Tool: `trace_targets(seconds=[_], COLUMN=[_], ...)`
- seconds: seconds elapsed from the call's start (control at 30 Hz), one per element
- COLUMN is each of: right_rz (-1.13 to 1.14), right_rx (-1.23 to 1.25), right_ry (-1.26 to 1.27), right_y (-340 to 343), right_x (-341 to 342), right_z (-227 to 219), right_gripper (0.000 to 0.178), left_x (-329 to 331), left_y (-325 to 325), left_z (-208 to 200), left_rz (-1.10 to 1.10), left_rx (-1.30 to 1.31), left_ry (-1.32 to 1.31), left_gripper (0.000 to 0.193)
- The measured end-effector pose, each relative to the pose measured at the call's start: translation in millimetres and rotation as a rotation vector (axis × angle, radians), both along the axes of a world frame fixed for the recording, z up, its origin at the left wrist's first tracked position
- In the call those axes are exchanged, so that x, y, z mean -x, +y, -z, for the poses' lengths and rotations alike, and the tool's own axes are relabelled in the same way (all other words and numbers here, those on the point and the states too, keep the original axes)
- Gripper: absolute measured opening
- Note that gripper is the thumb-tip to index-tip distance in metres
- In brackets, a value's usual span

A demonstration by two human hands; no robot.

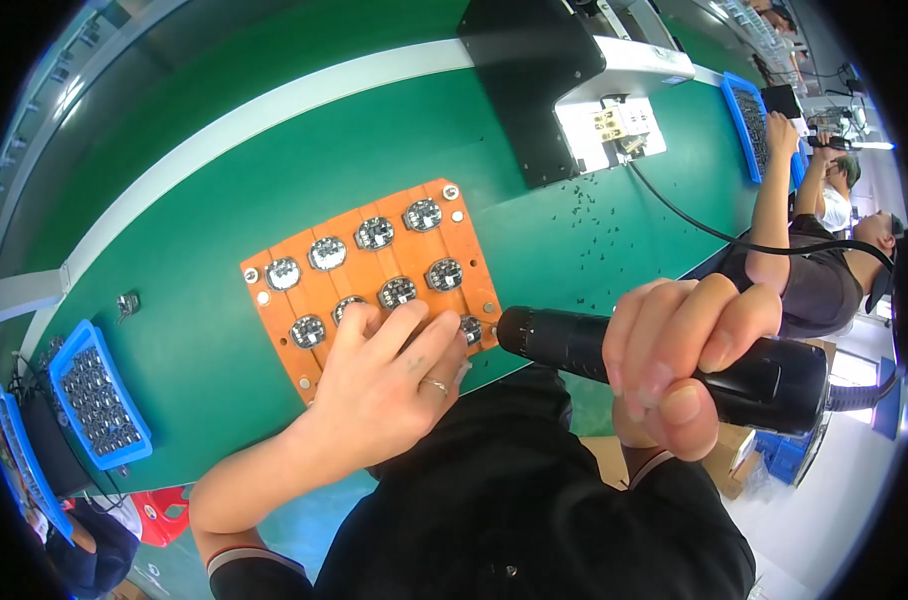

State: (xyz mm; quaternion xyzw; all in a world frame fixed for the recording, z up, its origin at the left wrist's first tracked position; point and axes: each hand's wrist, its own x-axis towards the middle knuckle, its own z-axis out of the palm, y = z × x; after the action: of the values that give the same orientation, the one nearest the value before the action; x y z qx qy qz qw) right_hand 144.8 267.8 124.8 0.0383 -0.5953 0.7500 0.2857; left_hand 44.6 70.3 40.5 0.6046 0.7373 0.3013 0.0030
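Observation:
An orange rectangular fixture plate (349,222) lies on the green bench, tilted. Seated in it are two rows of round black-and-silver parts, such as one round part (424,214) at its far right corner. My left hand (389,385), with a ring on one finger, rests palm down over the near row, fingers bent and apart; it partly covers several parts. My right hand (679,350) is wrapped round a black electric screwdriver (564,342), held nearly level. Its tip points left at the near right round part (471,328), beside my left fingers.
Small dark screws (589,225) lie scattered below a black-and-white machine (544,100). A blue tray (139,445) of parts stands at left, with one loose part (127,304) nearby. A black cable (694,222) arcs across the right. A co-worker (814,270) sits at right by another blue tray (744,100).

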Motion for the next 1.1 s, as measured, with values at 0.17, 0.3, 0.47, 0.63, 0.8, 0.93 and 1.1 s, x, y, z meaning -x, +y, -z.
trace_targets(seconds=[0.17, 0.3, 0.47, 0.63, 0.8, 0.93, 1.1], right_rz=[-0.001, -0.039, -0.004, -0.035, -0.024, -0.023, -0.038], right_rx=[-0.003, 0.012, 0.002, -0.068, -0.058, -0.047, -0.080], right_ry=[-0.014, 0.007, -0.015, -0.037, -0.039, -0.030, -0.028], right_y=[0.6, 2.2, -2.0, -1.5, -1.6, -1.9, -1.2], right_x=[-1.1, -3.0, -2.0, -1.0, -1.9, -2.1, -2.0], right_z=[-2.4, -2.5, -1.9, -5.1, -6.2, -5.5, -7.5], right_gripper=[0.042, 0.042, 0.042, 0.042, 0.041, 0.041, 0.041], left_x=[0.2, 0.1, 0.2, 1.0, 0.8, 0.4, 0.0], left_y=[-0.2, -0.1, 0.5, -0.8, -0.7, -0.8, 0.3], left_z=[1.0, 1.4, 0.7, 0.3, -0.9, -0.7, -0.3], left_rz=[0.001, 0.003, -0.002, -0.002, 0.005, 0.003, -0.001], left_rx=[-0.001, -0.008, 0.003, 0.021, 0.026, 0.028, 0.023], left_ry=[-0.005, -0.005, 0.004, 0.007, 0.003, 0.006, 0.004], left_gripper=[0.035, 0.035, 0.035, 0.036, 0.035, 0.034, 0.034])
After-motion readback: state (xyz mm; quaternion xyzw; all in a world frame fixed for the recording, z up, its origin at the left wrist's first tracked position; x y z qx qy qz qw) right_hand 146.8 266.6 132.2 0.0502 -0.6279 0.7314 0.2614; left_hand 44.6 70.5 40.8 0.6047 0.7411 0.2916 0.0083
